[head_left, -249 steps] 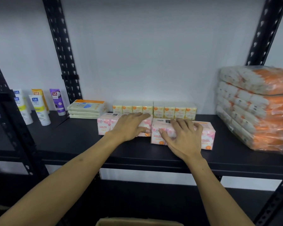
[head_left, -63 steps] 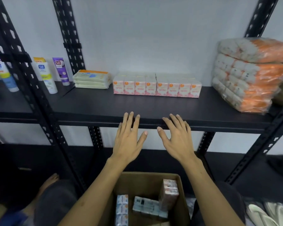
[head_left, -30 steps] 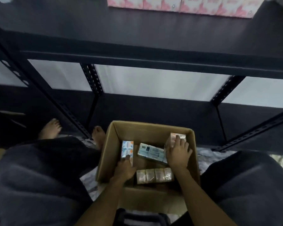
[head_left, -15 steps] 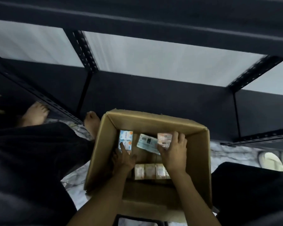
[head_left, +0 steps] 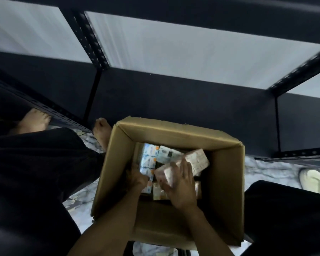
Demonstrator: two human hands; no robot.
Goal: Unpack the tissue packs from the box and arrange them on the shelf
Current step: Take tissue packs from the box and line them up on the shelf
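Inside box, right hand around pink pack

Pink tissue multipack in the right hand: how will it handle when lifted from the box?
The pink tissue multipack, gripped by the right hand, probably lifts light for its bulk, being tissue. Its glossy wrap may be slippery and likely gives under the fingers. It is blocky, so it should not roll; tilted in the cardboard box, it could snag neighbouring packs.

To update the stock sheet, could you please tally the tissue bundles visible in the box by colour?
Pink bundle: 1, gripped by the right hand
Blue-and-white bundle: 1, gripped by the left hand
Pale bundle with dark label: 1
Beige bundle: 1, partly hidden
Total: 4 in the box
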